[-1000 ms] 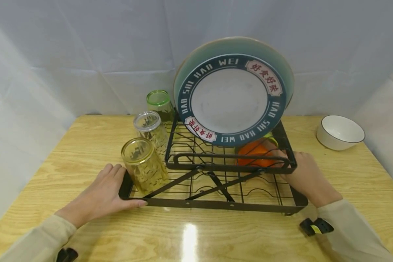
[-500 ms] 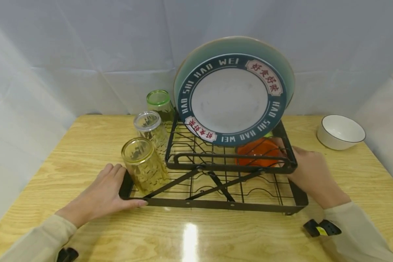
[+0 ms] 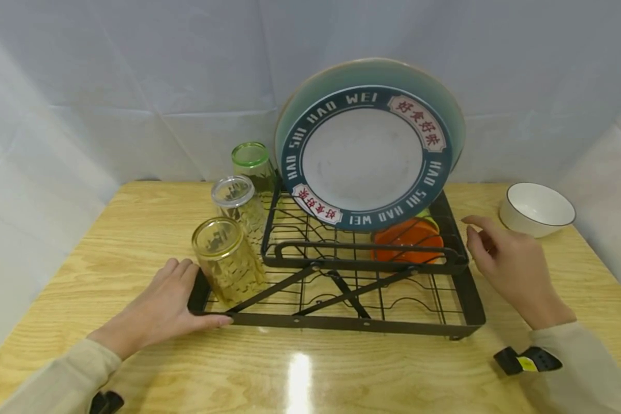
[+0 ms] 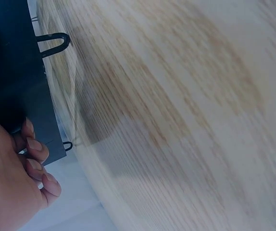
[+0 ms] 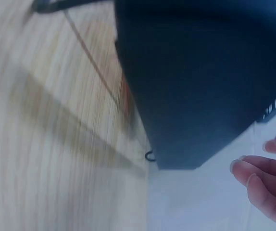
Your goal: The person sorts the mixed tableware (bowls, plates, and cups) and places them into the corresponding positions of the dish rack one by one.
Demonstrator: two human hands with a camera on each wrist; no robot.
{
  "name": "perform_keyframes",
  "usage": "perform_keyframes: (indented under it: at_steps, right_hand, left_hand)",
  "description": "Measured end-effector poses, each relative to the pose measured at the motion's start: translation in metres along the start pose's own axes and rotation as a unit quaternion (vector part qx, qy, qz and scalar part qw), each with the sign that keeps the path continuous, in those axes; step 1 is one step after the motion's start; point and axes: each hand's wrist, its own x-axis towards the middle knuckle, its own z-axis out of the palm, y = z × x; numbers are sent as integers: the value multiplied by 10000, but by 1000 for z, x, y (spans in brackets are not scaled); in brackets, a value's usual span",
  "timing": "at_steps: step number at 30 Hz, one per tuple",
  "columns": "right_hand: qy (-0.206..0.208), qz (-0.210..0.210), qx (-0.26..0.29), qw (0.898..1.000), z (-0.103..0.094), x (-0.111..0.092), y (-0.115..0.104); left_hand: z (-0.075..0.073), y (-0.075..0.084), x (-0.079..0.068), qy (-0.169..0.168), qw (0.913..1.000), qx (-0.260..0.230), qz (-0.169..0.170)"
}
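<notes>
A black two-tier dish rack (image 3: 331,322) stands on the wooden table. My left hand (image 3: 157,307) holds its front left corner, thumb along the front rail; in the left wrist view the fingers (image 4: 34,144) curl at the dark side panel. My right hand (image 3: 517,267) is in the air just right of the rack, fingers loosely bent around nothing. Inside the lower tier, at the right, sits an orange bowl (image 3: 409,238), partly behind the upper tier's wires, with a yellow-green piece (image 3: 428,218) behind it. A dark-rimmed plate (image 3: 362,158) leans upright on the upper tier before a teal dish (image 3: 378,72).
Upside-down or upright I cannot tell, yellow (image 3: 230,264), clear (image 3: 240,207) and green glasses (image 3: 252,164) line the rack's left side. A white bowl (image 3: 538,208) stands at the table's back right, beyond my right hand. A pale cloth (image 3: 160,86) hangs behind.
My right hand has let go of the orange bowl and drawn out of the rack to the right. The bowl stays in the lower tier. My left hand keeps its place.
</notes>
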Motion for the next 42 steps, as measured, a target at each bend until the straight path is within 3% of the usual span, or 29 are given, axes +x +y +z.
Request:
perform_keyframes:
  at_steps: [5,9,13,17,21,27,33,38,40,42]
  right_hand:
    - [75,899,429,9950,-4,-4,12]
    - [177,1669,707,9833,-3,-9,20]
    - [183,2492,897,9641,-2,-12,30]
    - [-43,3258,1154,9384,-3,-16,43]
    - [-189,3948,1422,9075,-5,-19,54]
    - [4,4776,1419,8670,-4,-20,64]
    - [346,5563,1704,8126,-5,-16,76]
    - [458,5905,2899,7518,-8,-15,89]
    - [524,5999,3399,7224,-9,-14,93]
    - [565,6049,3643,7059,-8,-12,96]
  left_hand:
    - [0,0,0,-7,10000,-31,-23]
    - [-1,0,0,0,10000,-15,-18]
    - [0,1,-1,36,10000,28,37]
    - [0,0,0,45,10000,43,58]
    - [-1,0,0,28,10000,18,50]
    - [0,0,0,41,9999,-105,19]
    - [1,0,1,29,9999,-130,-9]
    - [1,0,0,2,9999,-126,-16]
    - [1,0,0,1,9999,-117,2]
    - [1,0,0,10,9999,-102,19]
